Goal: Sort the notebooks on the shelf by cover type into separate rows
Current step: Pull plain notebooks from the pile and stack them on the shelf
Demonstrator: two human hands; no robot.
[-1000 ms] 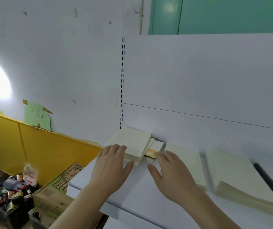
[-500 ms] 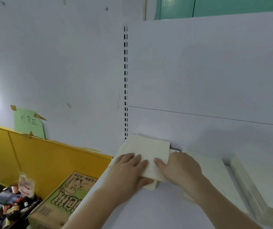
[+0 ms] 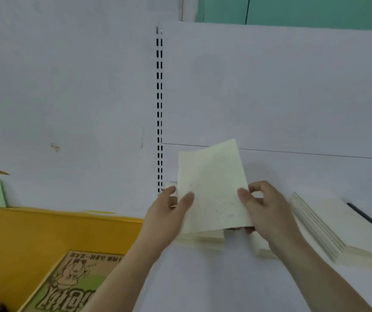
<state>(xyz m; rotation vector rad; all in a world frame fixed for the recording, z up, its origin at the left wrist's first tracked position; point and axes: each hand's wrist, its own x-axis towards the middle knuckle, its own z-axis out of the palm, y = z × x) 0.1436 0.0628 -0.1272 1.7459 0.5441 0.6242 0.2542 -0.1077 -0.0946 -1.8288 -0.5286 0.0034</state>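
Notebook [image 3: 212,188], cream-covered, tilted up above the left stack [image 3: 200,240] on the shelf [image 3: 203,284], pinched by both hands: left hand [image 3: 169,218] at one edge, right hand [image 3: 263,212] at the other. Mid-sort, apparently checking cover. Next: carry to matching row, perhaps right stack [image 3: 329,228], and lay flush.

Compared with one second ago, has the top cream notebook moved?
Yes. The cream notebook has risen off the stack: held by the left hand and right hand, its far edge now tilts above the back-panel seam.
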